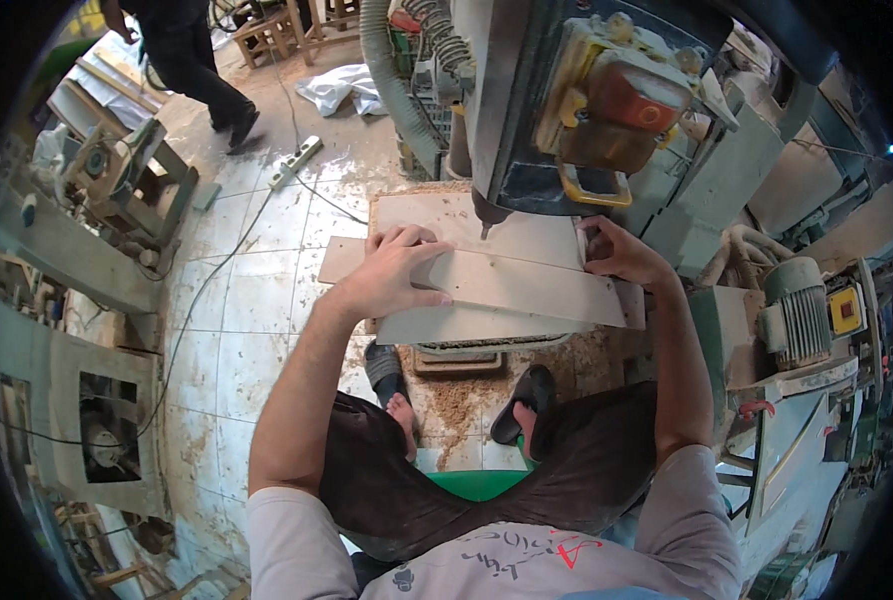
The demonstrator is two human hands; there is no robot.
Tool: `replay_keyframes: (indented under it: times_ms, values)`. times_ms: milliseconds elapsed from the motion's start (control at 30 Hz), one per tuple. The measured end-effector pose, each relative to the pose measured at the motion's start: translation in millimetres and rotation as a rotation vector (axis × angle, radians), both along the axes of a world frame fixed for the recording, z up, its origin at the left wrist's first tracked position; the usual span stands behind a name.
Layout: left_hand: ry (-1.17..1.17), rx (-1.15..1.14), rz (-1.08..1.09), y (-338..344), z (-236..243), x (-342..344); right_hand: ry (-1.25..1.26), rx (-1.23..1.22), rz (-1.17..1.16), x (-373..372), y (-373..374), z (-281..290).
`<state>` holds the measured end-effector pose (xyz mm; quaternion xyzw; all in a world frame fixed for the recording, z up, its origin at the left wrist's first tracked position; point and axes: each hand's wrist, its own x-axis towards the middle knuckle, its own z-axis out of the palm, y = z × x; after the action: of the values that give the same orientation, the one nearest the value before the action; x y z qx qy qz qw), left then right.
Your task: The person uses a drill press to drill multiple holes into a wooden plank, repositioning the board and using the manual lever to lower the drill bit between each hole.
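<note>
A long pale wooden board [526, 285] with a few small dark holes lies slantwise across a larger pale board [421, 208] on the drill press table. My left hand [394, 268] grips the left part of the long board, its bent fingers by the far edge and its thumb lying on top. My right hand [621, 252] has its fingers curled at the far edge near the right end; its fingertips are partly hidden. Between my hands the drill bit [485, 231] points down beyond the long board's far edge. It looks raised above the larger board.
The drill press head [526, 130] with a red and yellow switch box [631, 100] overhangs the table. A motor [796, 312] stands at right. Sawdust [454, 405] lies between my feet. A power strip [296, 163] and cable cross the tiled floor. Another person's legs [201, 70] show at far left.
</note>
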<state>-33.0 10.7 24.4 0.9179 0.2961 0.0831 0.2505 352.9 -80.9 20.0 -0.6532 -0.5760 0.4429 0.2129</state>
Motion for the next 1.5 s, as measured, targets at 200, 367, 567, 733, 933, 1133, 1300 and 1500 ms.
replay_keyframes:
  times_ms: [200,367,567,733,933,1133,1300,1500]
  values:
    - [0.004,-0.002,-0.007,0.6,0.5,-1.5,0.187,0.295,-0.281,-5.7,-3.6,12.9]
    - [0.003,-0.005,-0.006,0.6,0.1,-3.3,0.406,0.546,-0.174,-54.9,-10.8,27.6]
    - [0.011,0.001,-0.003,0.3,0.0,-2.3,0.123,0.464,-0.058,-112.9,-10.0,6.4]
    - [0.02,0.016,0.011,0.3,-3.0,-0.1,-0.058,0.604,-0.001,-128.3,-14.3,-2.4]
    - [0.011,0.014,-0.003,0.4,-1.6,0.6,-0.235,0.692,-0.051,-135.9,-11.7,-3.6]
    - [0.011,0.009,-0.005,1.4,-2.1,-1.0,-0.285,0.749,-0.053,-134.8,-9.0,-7.4]
    - [0.01,0.008,-0.009,0.5,-0.9,-1.2,-0.366,0.791,-0.029,-133.4,-9.7,-6.5]
    - [-0.004,0.019,-0.015,0.9,-3.5,-1.0,-0.261,0.78,-0.035,-123.6,-10.0,-8.4]
